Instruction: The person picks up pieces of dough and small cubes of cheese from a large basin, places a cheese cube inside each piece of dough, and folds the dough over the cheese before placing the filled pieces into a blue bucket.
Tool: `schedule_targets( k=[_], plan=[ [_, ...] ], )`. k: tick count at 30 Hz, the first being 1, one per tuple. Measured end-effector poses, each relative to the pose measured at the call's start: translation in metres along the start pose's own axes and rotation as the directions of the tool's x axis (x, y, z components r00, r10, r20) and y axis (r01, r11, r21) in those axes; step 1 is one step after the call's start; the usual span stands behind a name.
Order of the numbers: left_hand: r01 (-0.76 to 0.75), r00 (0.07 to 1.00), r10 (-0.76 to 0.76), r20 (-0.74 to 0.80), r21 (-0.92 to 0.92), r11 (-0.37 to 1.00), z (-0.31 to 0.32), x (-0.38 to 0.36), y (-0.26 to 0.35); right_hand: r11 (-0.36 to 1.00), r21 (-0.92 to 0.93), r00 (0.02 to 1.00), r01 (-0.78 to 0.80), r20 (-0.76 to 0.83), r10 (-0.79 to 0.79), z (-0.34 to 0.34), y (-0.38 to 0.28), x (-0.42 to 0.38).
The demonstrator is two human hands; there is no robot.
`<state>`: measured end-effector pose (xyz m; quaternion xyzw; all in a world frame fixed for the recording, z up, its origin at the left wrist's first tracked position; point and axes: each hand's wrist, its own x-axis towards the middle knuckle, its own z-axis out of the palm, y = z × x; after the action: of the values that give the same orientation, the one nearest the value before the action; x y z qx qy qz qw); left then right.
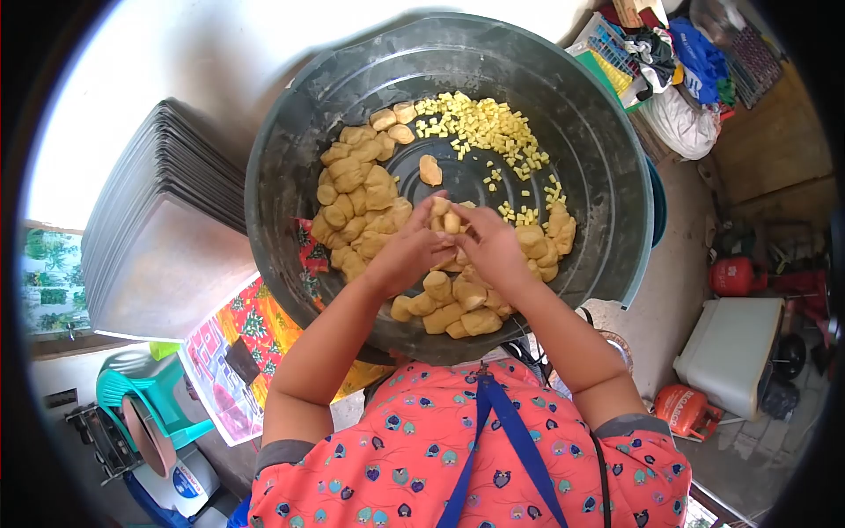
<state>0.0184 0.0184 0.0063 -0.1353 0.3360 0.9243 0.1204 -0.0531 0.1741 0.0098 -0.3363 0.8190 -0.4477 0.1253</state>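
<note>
Both my hands meet over the middle of a large dark round tub [278,167]. My left hand [410,248] and my right hand [489,251] are closed around a small piece of tan dough [446,218], with their fingertips together on it. Dough lumps [356,189] are heaped along the tub's left side, and more dough lumps [458,304] lie close below my wrists. A heap of small yellow cubes [482,128] spreads over the far right part of the tub floor. One separate flattened dough piece [429,171] lies just beyond my fingers.
Stacked dark trays [167,202] lean at the left, above a colourful patterned cloth [251,330]. A teal plastic chair [158,400] stands at lower left. On the right are a red gas cylinder [738,276], an orange cylinder [687,410] and a pale box [731,352]. Bags and baskets [695,57] fill the upper right.
</note>
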Motion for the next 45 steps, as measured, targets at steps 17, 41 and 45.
schedule_targets(
  k=[17,41,45],
  plan=[
    [-0.267,0.964,0.222,0.148,0.531,0.804,0.012,-0.013,0.003,0.872,0.377,0.950,-0.311,0.139,0.279,-0.013,0.005,0.000],
    [-0.055,0.998,0.055,0.007,0.202,0.978,0.013,-0.009,0.005,0.993,0.085,0.988,0.083,-0.135,-0.071,-0.001,-0.004,-0.012],
    [-0.122,0.992,0.124,-0.021,0.092,0.988,0.011,-0.007,0.013,0.652,0.690,0.947,-0.314,0.177,0.269,-0.018,-0.005,-0.001]
  ],
)
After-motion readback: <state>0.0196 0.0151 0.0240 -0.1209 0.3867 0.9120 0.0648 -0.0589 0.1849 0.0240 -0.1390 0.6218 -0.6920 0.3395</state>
